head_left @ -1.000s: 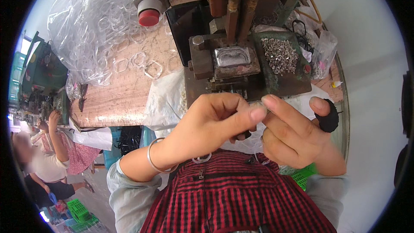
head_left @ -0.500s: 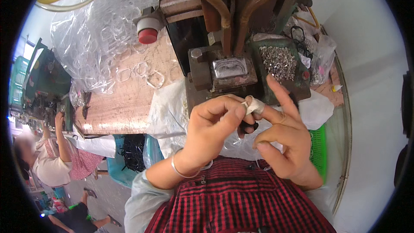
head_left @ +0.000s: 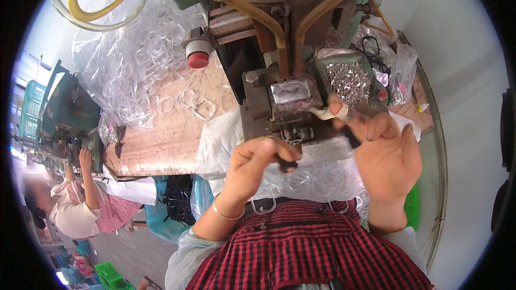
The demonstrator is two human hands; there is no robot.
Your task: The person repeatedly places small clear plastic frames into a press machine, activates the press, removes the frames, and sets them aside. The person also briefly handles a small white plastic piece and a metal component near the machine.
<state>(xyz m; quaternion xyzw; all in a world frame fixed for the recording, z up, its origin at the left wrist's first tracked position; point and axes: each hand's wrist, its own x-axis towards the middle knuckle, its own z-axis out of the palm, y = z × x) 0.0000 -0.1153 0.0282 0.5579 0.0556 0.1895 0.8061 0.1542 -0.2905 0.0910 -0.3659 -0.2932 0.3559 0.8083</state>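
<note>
My left hand [head_left: 250,167] is closed, its fingers curled in front of the machine. A small black piece [head_left: 287,164] shows at its fingertips; whether it is held or worn on a finger I cannot make out. My right hand [head_left: 384,147] is turned palm up to the right of the machine, its fingers apart. Whitish tape [head_left: 325,113] is wrapped round one of its fingertips, with a loose end sticking out to the left. Another black piece [head_left: 351,137] shows beside that hand's fingers. Just beyond my hands sits the machine's metal die block [head_left: 290,91].
A red push button [head_left: 198,59] juts out left of the machine. Clear plastic loops [head_left: 204,109] lie on the wooden table [head_left: 150,150], beside a big clear bag. At the right, a tray [head_left: 371,108] holds small metal pieces. Another person [head_left: 75,204] works at the far left.
My hands have come apart: the left moved down and left, the right moved right and turned palm up. The tape's loose end now hangs free of my left fingers. The view has shifted slightly.
</note>
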